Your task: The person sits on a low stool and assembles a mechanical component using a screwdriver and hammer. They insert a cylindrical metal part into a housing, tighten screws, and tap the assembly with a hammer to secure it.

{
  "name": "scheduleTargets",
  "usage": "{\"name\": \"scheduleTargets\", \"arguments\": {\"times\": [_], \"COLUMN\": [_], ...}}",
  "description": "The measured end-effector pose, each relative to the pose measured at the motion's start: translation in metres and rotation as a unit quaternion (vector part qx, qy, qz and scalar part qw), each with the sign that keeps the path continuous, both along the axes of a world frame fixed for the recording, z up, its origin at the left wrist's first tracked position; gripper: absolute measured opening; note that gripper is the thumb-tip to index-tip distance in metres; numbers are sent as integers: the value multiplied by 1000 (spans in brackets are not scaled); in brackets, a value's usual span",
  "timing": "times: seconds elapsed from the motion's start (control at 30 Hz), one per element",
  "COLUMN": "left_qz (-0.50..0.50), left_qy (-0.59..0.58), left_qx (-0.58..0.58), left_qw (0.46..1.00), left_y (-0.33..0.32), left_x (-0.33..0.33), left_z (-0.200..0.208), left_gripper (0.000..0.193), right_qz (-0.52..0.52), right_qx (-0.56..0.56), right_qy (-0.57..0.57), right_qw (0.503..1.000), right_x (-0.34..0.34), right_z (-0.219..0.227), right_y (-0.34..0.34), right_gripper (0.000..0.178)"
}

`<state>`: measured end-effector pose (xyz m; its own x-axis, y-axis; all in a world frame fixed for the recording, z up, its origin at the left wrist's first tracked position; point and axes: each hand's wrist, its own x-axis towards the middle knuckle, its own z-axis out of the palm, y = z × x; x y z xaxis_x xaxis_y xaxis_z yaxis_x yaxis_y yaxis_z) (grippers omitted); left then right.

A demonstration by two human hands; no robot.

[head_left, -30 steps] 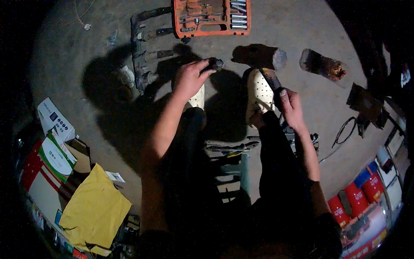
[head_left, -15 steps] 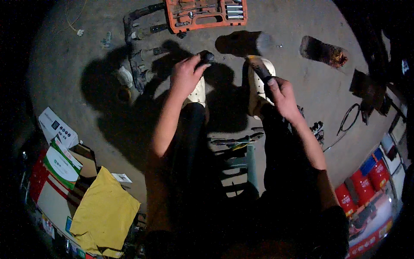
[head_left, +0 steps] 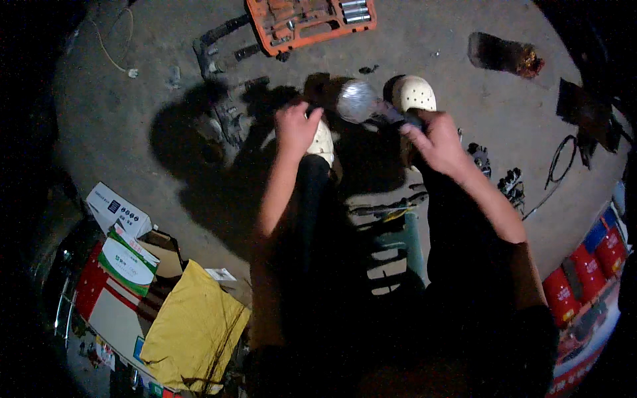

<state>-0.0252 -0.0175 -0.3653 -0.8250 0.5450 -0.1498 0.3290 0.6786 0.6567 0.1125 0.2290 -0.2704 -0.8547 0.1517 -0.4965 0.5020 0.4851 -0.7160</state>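
While an orange tool case [head_left: 310,22] lies beyond on the floor [head_left: 159,86], the right hand [head_left: 434,140] grips a round-headed metal tool [head_left: 361,103], with the left hand [head_left: 296,127] closed beside it.

- We find bare concrete floor [head_left: 424,46] open ahead of both hands — passage there is free.
- Left of it, scattered dark metal parts [head_left: 222,79] and the orange socket case [head_left: 308,20] obstruct.
- Rightward, small black parts [head_left: 511,184] and a cable [head_left: 557,166] lie in the way.

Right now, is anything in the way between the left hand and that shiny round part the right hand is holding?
Nothing visible. The left hand sits beside the shiny round part, which the right hand holds by its dark handle; only shadowed floor shows between them.
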Motion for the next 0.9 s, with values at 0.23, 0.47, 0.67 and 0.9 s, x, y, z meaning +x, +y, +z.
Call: {"name": "scheduleTargets", "arguments": {"times": [0.23,0.47,0.67,0.9], "left_qz": [71,-15,1,-8], "left_qy": [-109,-16,-14,-13], "left_qx": [159,31,38,8], "left_qw": [979,999,999,1000], "left_y": [1,8,8,14], "left_x": [7,5,7,2], "left_z": [-12,20,13,14], "left_gripper": [19,26,27,25], "right_qz": [-25,-11,-29,-39], "right_qx": [-30,-35,26,-110], "right_qy": [141,73,-18,142], "right_qw": [989,997,999,983], "right_x": [9,7,8,29], "right_z": [5,13,-2,3], "right_y": [1,11,-4,17], "right_gripper": [44,34,35,24]}}
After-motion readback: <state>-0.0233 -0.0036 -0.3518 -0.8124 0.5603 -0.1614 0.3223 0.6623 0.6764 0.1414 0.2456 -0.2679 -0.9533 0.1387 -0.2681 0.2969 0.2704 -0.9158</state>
